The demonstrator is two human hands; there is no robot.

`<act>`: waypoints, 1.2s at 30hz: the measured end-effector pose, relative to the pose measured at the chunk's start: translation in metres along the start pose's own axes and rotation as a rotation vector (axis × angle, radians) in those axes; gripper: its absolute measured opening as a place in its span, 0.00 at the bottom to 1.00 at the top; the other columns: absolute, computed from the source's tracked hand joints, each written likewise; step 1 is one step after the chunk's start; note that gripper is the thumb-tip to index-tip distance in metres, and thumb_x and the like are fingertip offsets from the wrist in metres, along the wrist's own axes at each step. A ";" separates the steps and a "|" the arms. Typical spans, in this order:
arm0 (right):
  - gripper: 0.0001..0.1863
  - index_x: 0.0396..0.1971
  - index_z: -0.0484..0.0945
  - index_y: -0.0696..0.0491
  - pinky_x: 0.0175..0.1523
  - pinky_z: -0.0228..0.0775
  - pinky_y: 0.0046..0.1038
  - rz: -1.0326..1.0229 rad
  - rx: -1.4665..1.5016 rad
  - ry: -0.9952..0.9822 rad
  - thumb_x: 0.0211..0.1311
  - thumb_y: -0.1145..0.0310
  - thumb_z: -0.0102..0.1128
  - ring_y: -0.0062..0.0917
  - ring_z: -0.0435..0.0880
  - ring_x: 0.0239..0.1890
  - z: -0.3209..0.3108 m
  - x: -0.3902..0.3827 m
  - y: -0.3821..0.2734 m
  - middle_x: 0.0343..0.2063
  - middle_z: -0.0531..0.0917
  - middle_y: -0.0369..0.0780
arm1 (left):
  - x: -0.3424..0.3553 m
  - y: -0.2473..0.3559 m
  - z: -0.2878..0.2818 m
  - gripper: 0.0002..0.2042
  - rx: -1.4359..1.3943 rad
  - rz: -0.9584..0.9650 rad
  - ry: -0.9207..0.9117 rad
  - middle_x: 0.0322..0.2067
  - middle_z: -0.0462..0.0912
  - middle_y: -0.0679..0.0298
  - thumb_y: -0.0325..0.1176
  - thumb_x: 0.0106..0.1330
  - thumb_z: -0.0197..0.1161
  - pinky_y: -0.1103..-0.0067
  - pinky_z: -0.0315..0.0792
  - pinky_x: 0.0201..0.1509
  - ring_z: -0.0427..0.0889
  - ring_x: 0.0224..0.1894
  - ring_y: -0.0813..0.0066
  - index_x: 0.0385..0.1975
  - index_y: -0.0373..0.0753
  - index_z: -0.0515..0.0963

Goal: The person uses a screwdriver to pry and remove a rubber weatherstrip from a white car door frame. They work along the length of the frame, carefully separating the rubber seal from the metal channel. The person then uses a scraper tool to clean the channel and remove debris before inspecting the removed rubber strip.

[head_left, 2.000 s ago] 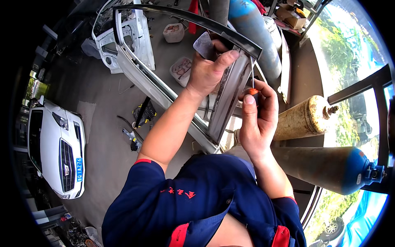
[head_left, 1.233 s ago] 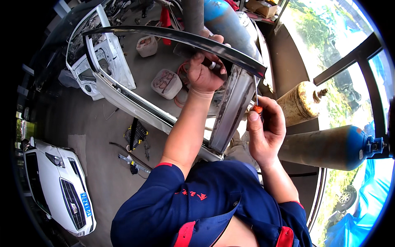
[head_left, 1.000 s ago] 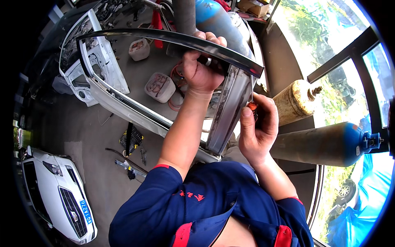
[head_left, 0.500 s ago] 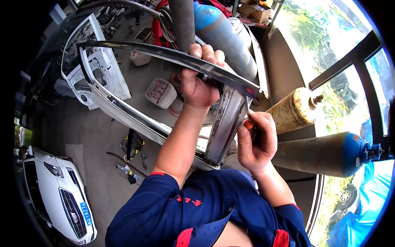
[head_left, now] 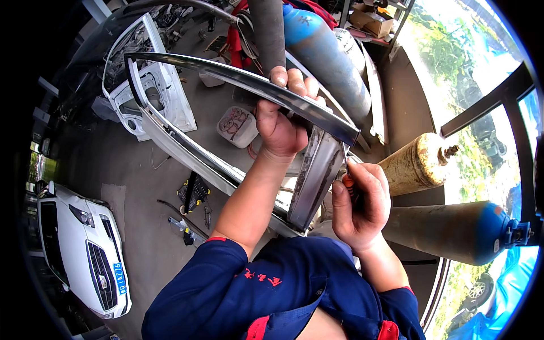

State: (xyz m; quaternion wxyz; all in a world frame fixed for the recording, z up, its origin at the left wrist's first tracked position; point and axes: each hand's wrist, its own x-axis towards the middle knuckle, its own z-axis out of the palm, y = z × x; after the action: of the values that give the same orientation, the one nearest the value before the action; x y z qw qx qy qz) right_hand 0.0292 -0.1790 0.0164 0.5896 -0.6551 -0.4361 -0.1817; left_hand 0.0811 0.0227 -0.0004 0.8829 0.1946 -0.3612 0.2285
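Note:
My left hand [head_left: 283,133] is wrapped around a long black trim strip [head_left: 328,119] along the top of a car door's window frame, fingertips over it and thumb beneath. My right hand [head_left: 365,209] grips an orange-and-black screwdriver handle [head_left: 349,184]; the thin shaft points up at the trim's near end, its tip hard to see. Between my hands a grimy grey metal pillar [head_left: 314,175] runs down from the trim. The door's white and silver lower rail [head_left: 204,168] slants behind my left forearm.
A white door shell [head_left: 175,105] and tub [head_left: 237,127] lie behind. Blue cylinders [head_left: 323,51] [head_left: 476,232], a rusty one [head_left: 413,161] and a grey post [head_left: 266,39] crowd the right and back. A white car [head_left: 85,249] stands left, floor tools [head_left: 195,195] nearer, a window [head_left: 476,153] right.
My left hand has shifted from the pillar top, where it was beside a flat grey piece, to gripping around the trim. My right hand keeps the screwdriver at the trim's end.

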 end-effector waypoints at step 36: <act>0.19 0.56 0.74 0.67 0.44 0.66 0.22 0.011 0.097 -0.161 0.67 0.77 0.59 0.24 0.73 0.37 -0.015 0.003 0.004 0.36 0.76 0.42 | -0.008 0.003 0.014 0.08 0.070 0.000 0.122 0.36 0.76 0.65 0.37 0.68 0.62 0.74 0.75 0.40 0.72 0.35 0.72 0.42 0.46 0.72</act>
State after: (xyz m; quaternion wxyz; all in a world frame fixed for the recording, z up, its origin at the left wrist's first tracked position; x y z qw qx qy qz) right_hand 0.0386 -0.1919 0.0201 0.5844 -0.6409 -0.4868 -0.1039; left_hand 0.0668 0.0165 0.0038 0.8959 0.2109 -0.2985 0.2527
